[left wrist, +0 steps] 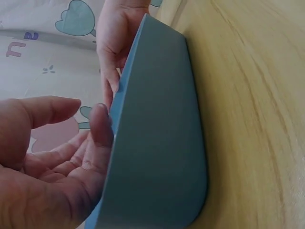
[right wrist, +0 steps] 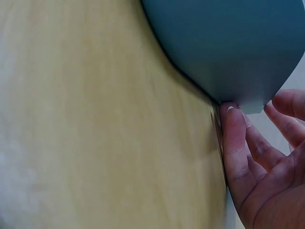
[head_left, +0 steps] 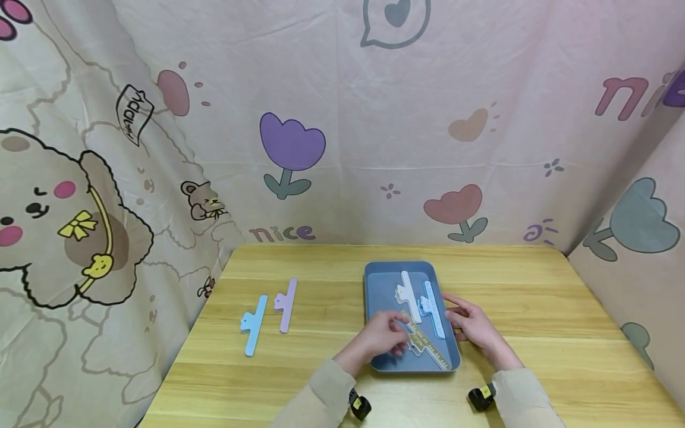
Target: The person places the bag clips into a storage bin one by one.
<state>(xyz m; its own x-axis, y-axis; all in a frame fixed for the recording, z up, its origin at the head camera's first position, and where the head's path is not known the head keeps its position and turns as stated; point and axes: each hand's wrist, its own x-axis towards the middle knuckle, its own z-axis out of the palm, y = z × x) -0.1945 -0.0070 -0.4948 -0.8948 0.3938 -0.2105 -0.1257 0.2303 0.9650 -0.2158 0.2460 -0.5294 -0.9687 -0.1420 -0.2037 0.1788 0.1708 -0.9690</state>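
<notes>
1. Left sleeve (head_left: 318,397) and right sleeve (head_left: 524,395), beige, each with a black device at the wrist.
2. One left hand (head_left: 383,336), mine: over the tray, fingers loosely bent, thumb and forefinger parted, nothing seen between them. Contact with the clip beneath: I cannot tell.
3. One right hand (head_left: 475,324), mine: at the tray's right side, fingers fairly straight, touching its outer wall without wrapping round it.
4. One blue-grey tray (head_left: 381,286), flat on the tabletop (head_left: 326,279), between my hands.
5. Tray contents, three clips: a white clip (head_left: 411,298) and a blue-and-white clip (head_left: 434,312), side by side towards the far end; a gold-patterned clip (head_left: 426,344), slanted across the near end, just by my left hand.
6. Outside, well to the tray's left, two clips: a lilac clip (head_left: 288,306) and, nearer me, a sky-blue clip (head_left: 256,327), lying apart.
7. Progress, as I judge it: partway. Three clips lie inside, two outside; neither hand visibly carries one.
</notes>
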